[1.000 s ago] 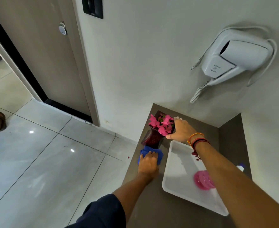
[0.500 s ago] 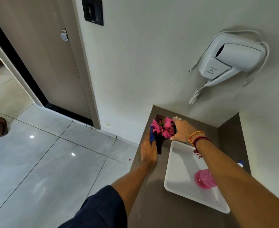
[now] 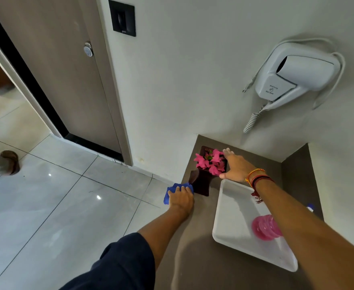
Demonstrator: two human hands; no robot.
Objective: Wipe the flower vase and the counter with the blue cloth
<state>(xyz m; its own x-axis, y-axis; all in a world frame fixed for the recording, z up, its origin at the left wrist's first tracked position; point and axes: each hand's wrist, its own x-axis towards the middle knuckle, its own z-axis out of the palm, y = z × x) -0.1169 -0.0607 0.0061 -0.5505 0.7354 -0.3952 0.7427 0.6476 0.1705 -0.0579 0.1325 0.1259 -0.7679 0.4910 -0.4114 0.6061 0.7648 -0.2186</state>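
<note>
**Cloth pressed to the vase foot at the desk's left edge**

The only writing in view is small grey lettering on the wall-mounted hair dryer (image 3: 293, 76), too blurred to read; a black wall panel (image 3: 122, 17) beside the door carries a tiny mark, also unreadable.

The left hand (image 3: 181, 198) is closed over the blue cloth (image 3: 168, 194), pushing it against the lower left side of the dark flower vase (image 3: 201, 183), right at the desk's left edge, with part of the cloth hanging past that edge over the floor. The right hand (image 3: 235, 167) is spread with fingers apart, resting on the right side of the vase top, touching the pink flowers (image 3: 210, 162).

The vase stands in the back left corner of the brown desk (image 3: 192, 258), near the wall. Just beside it, a white tray (image 3: 230, 216) holding a pink ribbed object (image 3: 263, 228) fills the right side, leaving a bare strip down the left.

Below lies glossy pale tiled floor (image 3: 56, 216); a wooden door (image 3: 63, 70) stands left.
</note>
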